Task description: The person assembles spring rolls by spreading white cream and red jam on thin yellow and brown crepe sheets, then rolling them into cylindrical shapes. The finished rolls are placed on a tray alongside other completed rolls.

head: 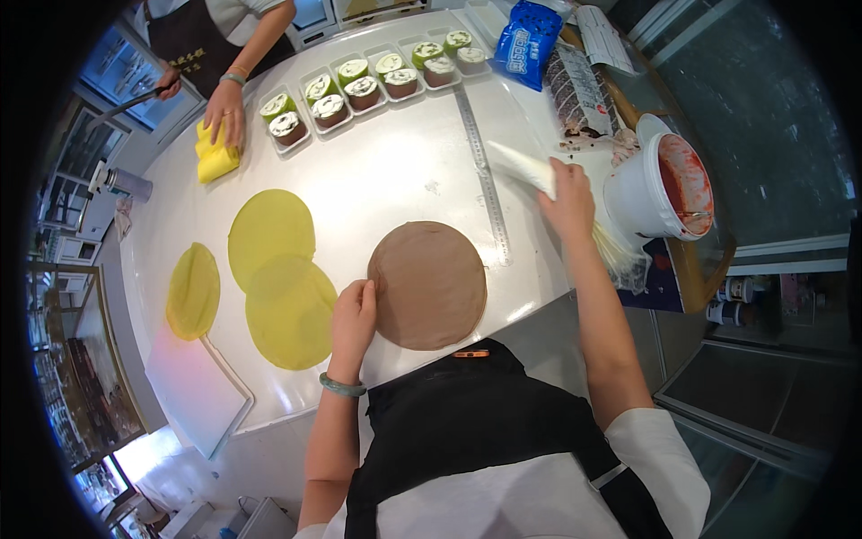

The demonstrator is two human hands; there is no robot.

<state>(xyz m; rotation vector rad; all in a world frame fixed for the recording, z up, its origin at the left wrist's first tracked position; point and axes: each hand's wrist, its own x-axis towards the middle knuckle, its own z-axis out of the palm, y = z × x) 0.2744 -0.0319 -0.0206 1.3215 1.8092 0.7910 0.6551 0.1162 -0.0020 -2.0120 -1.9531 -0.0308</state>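
Observation:
A round brown crepe (431,290) lies flat on the white table (404,182) in front of me. The fingertips of my left hand (353,320) rest on its left edge. To the right, my right hand (569,202) grips a piping bag (522,168) filled with white cream, its tip pointing away to the upper left. The clear tail of the bag trails below that hand. Left of my left hand are two overlapping yellow-green crepes (273,236), and a folded yellow-green crepe (194,290) lies farther left, partly on a pale board (195,381).
A row of clear trays (289,149) holds green and brown cream-topped rolls at the back. A clear ruler (485,175) lies left of the piping bag. On the right stand a red-smeared white bucket (643,192) and a blue packet (528,44). Another person's hand (225,118) presses a yellow cloth (214,158).

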